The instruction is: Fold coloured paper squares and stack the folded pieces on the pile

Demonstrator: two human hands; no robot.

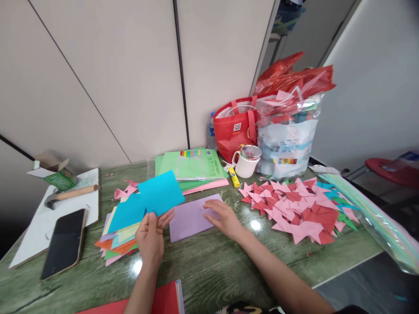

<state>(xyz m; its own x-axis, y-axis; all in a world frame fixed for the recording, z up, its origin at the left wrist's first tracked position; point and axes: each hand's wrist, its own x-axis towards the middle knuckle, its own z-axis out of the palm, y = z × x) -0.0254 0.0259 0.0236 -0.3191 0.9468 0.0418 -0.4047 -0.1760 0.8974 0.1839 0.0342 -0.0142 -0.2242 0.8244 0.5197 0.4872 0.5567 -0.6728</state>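
Observation:
My left hand [151,233] pinches a bright blue sheet of paper [163,192] between thumb and fingers, raised over the left of the table. Behind it, another blue piece [126,213] tops a stack of mixed coloured paper [126,246] in yellow, orange, green and pink; whether the two blue pieces are joined I cannot tell. My right hand [225,216] is open, its fingers slightly bent over the right part of a purple sheet [188,224] lying on the table. Contact between those fingers and the purple sheet cannot be made out.
Folded pink and red paper shapes [301,209] are heaped at right, beside long plastic-wrapped strips [376,218]. A white mug [247,165], yellow glue stick [234,177], green paper packs [193,165] and bags [235,128] stand behind. At left are a phone [64,244] and hammer [73,194].

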